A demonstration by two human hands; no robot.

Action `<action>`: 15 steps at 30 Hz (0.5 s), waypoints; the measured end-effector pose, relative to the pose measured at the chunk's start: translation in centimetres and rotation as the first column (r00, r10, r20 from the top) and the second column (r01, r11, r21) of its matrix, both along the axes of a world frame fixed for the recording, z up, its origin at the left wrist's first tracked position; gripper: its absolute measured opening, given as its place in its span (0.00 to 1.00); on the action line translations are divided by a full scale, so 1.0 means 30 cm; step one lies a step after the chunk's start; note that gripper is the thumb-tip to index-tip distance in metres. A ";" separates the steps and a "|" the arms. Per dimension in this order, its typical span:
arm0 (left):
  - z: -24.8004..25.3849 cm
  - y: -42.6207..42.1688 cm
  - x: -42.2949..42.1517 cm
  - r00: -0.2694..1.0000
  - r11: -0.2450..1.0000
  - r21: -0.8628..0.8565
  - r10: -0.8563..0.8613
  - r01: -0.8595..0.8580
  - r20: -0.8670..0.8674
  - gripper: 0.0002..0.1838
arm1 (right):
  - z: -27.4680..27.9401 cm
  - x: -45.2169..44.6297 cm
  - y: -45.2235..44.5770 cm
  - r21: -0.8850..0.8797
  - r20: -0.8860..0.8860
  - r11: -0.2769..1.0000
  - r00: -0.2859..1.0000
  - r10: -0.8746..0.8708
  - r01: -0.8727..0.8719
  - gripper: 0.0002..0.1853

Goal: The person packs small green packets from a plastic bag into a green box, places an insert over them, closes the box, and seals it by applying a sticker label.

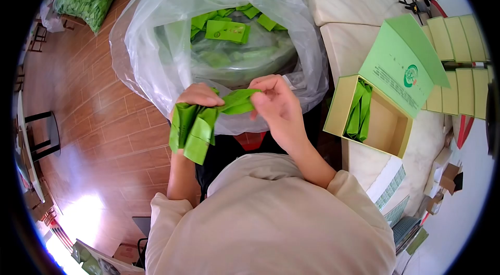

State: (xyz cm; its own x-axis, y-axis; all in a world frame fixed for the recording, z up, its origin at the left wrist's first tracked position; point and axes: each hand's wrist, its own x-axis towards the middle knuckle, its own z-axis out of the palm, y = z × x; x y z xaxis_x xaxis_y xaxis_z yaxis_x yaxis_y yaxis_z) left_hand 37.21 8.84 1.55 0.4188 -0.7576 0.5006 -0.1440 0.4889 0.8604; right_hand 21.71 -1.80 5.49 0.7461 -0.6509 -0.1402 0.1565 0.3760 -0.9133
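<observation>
Beige shirt [271,217], apparently black trousers [225,147].

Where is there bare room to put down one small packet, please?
Inside the open box, right of its green packets; also on the pale tabletop between the plastic bag and raised lid. It is crowded at the tabletop's right side, where boxes and cables lie.

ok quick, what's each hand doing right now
Left hand: closed, holding several green packets.
Right hand: closed, thumb and finger pinching the end of one green packet.
</observation>
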 end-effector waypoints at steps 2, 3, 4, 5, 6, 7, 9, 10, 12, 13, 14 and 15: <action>0.001 -0.007 -0.004 0.999 1.000 -0.016 0.001 -0.002 -0.033 0.12 | -0.019 0.013 0.010 -0.022 0.030 0.997 0.997 -0.071 0.071 0.04; 0.008 -0.010 -0.015 0.996 1.000 -0.024 0.007 -0.009 -0.087 0.12 | -0.030 0.011 0.009 -0.022 0.031 0.997 0.997 -0.070 0.071 0.04; 0.006 -0.008 -0.025 0.986 0.999 -0.033 -0.002 -0.003 -0.165 0.14 | -0.043 0.006 0.007 -0.085 -0.017 0.994 0.998 -0.065 0.064 0.04; 0.005 -0.011 -0.038 0.986 0.999 -0.033 -0.003 -0.003 -0.164 0.14 | -0.053 0.002 0.006 -0.147 -0.066 0.988 0.996 -0.064 0.054 0.04; 0.005 -0.014 -0.053 0.977 0.998 0.008 0.068 -0.068 -0.202 0.11 | -0.057 -0.003 0.007 -0.148 -0.065 0.987 0.996 -0.065 0.055 0.04; 0.002 -0.017 -0.061 0.961 0.990 0.051 0.141 -0.132 -0.238 0.09 | -0.060 -0.008 0.007 -0.395 -0.116 0.917 0.986 -0.120 0.065 0.03; -0.016 -0.008 -0.056 0.966 0.974 0.153 0.195 -0.170 -0.169 0.11 | -0.075 -0.009 0.003 -0.618 -0.148 0.784 0.972 -0.180 0.051 0.03; -0.006 -0.019 -0.074 0.877 0.932 0.303 0.306 -0.197 -0.371 0.14 | -0.090 -0.004 -0.005 -0.750 -0.164 0.661 0.959 -0.232 0.031 0.04; 0.013 -0.026 -0.071 0.720 0.886 0.456 0.370 -0.083 -0.587 0.20 | -0.093 0.007 -0.021 -0.858 -0.166 0.514 0.945 -0.281 0.002 0.05; 0.023 -0.033 -0.068 0.719 0.887 0.453 0.373 -0.091 -0.586 0.20 | -0.089 0.013 -0.030 -0.833 -0.136 0.552 0.952 -0.273 0.040 0.07; 0.032 -0.043 -0.073 0.708 0.874 0.485 0.361 -0.030 -0.607 0.19 | -0.086 0.017 -0.033 -0.804 -0.106 0.591 0.958 -0.265 0.075 0.09; 0.041 -0.051 -0.082 0.695 0.858 0.513 0.350 0.033 -0.629 0.18 | -0.086 0.019 -0.029 -0.805 -0.103 0.589 0.960 -0.258 0.072 0.09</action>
State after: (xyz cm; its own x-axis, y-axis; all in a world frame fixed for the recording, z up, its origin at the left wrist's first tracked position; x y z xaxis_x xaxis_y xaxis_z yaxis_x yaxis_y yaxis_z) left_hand 34.75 7.30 2.76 0.6257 -0.6922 -0.3596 0.5341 0.0442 0.8442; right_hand 22.29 -2.67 2.92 0.6322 -0.6837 0.3646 -0.0683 -0.5179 -0.8527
